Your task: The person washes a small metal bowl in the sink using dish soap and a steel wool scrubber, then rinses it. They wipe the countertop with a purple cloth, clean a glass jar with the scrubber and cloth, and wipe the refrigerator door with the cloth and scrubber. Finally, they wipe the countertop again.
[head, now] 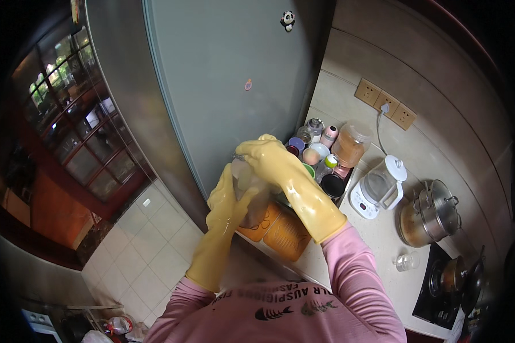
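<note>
Both my hands wear long yellow rubber gloves and are raised together in front of the grey refrigerator side (223, 64). My left hand (231, 193) grips a translucent, greyish container or bag (242, 173) from the left and below; its exact kind is unclear. My right hand (262, 158) is closed at its top, over what looks like a metal scouring pad (239, 157), mostly hidden by the fingers. Below the hands, orange mats or boards (285, 236) with line drawings lie on the counter's edge.
Bottles, cups and a large plastic jar (352, 143) crowd the counter corner. Right of them stand a glass electric kettle (377, 188), a steel steamer pot (429, 214), a small glass (407, 261) and a black stove (437, 287). Wall sockets (385, 103) hold a plug.
</note>
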Available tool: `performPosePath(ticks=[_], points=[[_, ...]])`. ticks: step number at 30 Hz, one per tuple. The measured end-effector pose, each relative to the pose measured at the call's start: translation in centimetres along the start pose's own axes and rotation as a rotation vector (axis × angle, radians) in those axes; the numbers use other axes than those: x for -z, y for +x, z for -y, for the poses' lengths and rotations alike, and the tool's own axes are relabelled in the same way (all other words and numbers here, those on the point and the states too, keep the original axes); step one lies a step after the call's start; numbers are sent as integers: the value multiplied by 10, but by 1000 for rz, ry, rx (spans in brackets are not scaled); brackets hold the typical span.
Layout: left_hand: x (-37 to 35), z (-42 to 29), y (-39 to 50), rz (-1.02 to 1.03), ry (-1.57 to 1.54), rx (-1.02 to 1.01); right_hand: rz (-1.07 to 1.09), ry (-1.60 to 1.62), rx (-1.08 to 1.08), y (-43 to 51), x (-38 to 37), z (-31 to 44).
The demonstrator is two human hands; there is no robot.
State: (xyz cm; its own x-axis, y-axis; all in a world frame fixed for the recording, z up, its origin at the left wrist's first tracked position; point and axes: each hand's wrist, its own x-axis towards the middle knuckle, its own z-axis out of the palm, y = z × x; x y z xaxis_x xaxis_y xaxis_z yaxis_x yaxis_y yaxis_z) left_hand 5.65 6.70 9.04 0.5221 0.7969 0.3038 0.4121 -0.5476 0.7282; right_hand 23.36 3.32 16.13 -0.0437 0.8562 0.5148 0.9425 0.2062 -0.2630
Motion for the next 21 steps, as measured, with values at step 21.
performPosePath(ticks=[21], points=[[-18, 15, -3, -53, -142, -75, 287, -157, -39, 20, 3, 5]])
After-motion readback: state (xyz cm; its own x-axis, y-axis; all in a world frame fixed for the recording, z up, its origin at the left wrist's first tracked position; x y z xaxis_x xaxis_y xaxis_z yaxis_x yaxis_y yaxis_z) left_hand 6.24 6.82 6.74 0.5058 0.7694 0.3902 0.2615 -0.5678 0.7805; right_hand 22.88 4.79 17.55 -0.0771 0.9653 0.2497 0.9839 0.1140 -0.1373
